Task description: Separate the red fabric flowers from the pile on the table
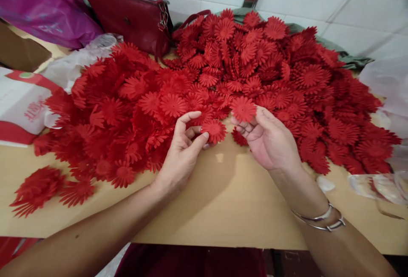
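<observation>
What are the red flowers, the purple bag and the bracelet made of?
Red flowers: perhaps cloth or thin plastic, matte, with crisply cut petals.
Purple bag: probably plastic, since it looks crinkled and slightly shiny.
Bracelet: likely metal, silvery with bright glints.

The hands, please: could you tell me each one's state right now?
Left hand: holding a red flower.
Right hand: holding another red flower.
</observation>
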Demonstrator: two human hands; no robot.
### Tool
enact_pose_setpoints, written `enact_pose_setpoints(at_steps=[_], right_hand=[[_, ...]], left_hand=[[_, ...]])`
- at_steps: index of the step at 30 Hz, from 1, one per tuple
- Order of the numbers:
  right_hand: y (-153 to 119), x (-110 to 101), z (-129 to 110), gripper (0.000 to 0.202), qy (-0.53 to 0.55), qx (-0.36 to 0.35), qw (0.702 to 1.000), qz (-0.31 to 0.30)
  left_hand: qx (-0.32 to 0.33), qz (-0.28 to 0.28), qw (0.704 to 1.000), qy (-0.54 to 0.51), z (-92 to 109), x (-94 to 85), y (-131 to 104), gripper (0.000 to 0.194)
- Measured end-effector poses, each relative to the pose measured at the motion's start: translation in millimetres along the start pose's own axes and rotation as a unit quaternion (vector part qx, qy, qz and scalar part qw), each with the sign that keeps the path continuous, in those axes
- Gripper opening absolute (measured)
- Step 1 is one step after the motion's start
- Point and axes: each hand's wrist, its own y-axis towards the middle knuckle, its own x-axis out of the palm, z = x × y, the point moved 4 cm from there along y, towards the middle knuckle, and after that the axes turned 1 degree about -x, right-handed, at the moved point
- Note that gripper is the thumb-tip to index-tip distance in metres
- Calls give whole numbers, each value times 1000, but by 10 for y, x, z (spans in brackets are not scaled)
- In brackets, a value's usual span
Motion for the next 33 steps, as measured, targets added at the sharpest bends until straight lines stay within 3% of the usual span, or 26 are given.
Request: enact_pose_setpoints(at_steps=[4,10,16,24,29,33], right_hand=[[-7,53,-31,48,-13,31,999,-27],[-67,48,-87,32,-76,-21,997,7],[-150,138,-83,25,-134,-17,989,-53],[-198,260,-14,32,-112,32,986,-118],[-193,254,-1,33,-85,50,987,-123],[-182,225,-28,34,-71,58,988,-122]], left_hand=[[7,-30,998,56,-2,-6,-25,17],[-11,-33,994,106,17,-7,-42,29],[-5,-34,993,116,79,59,-47,40],[5,-37,991,129,112,88,-37,20],[28,-69,988,136,130,106,-35,18],[34,-49,986,154,125,78,-34,19]])
